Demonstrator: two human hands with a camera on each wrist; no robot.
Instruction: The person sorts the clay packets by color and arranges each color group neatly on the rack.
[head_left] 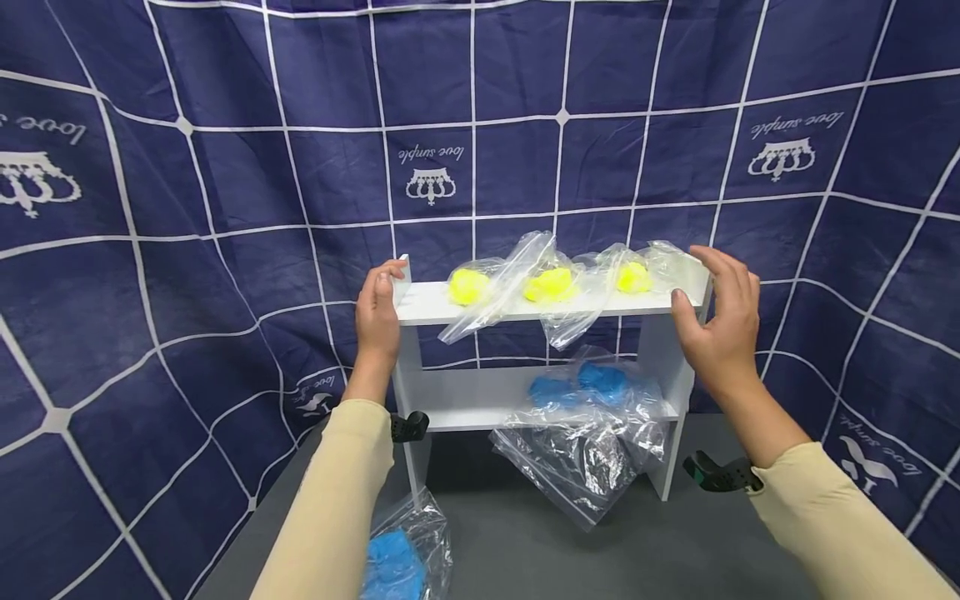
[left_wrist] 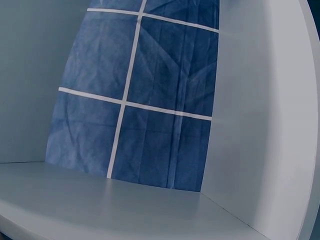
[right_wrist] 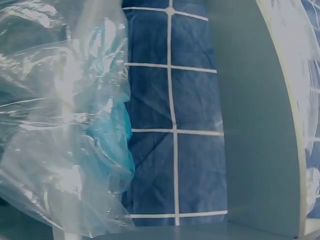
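Observation:
A small white two-tier shelf [head_left: 420,313] stands between my hands. In the head view my left hand [head_left: 378,321] is at the top of its left side panel, fingers bent over the panel's edge; how firmly they touch is unclear. At the right side panel, my right hand [head_left: 723,329] is spread in a loose curve, thumb apart from the fingers. Clear zip bags with yellow lumps [head_left: 551,285] lie along the top board, their ends hanging over the front. Clear bags with blue contents [head_left: 602,379] rest on the lower board at the right. Neither wrist view shows the fingers.
Another clear bag with blue contents [head_left: 393,567] lies on the dark grey tabletop [head_left: 555,558], beside my left forearm. A blue gridded curtain [head_left: 517,167] hangs behind the shelf and at both sides. The left wrist view shows bare white boards [left_wrist: 260,110] against the curtain.

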